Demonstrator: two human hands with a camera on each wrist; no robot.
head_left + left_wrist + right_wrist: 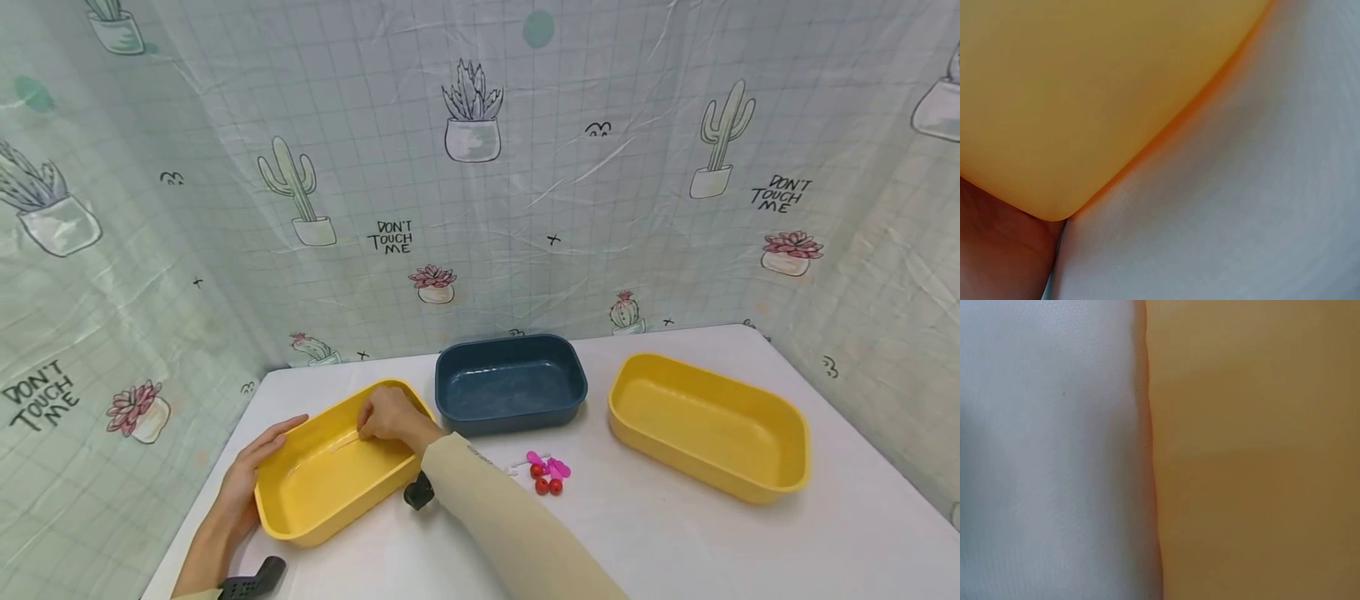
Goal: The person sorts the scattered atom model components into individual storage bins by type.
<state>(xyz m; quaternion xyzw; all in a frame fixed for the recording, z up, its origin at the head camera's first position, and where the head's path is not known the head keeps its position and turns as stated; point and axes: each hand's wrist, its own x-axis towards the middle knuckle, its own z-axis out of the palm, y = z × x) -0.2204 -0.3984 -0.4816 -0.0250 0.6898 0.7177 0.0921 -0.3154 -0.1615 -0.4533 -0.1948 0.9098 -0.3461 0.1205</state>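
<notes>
In the head view, a yellow tray (pixel 330 479) lies slanted at the left of the table. My left hand (pixel 243 479) rests along its left outer side, with fairly straight fingers reaching the far rim. The right hand (pixel 390 414) is down inside this tray with curled fingers. At its fingertips shows a thin pale stick-like piece (pixel 343 442), which it seems to pinch; its kind is too small to tell. In the left wrist view, part of the left hand (pixel 1004 244) touches the tray's wall (pixel 1085 94). The right wrist view shows only yellow tray wall (pixel 1254 450) and white tabletop.
A dark blue tray (pixel 510 422) stands at the back middle, and a second yellow tray (pixel 690 454) at the right. Between them and nearer lie small pink pieces (pixel 558 468), red balls (pixel 542 486) and small white pieces (pixel 512 472). A printed curtain (pixel 555 200) surrounds the table.
</notes>
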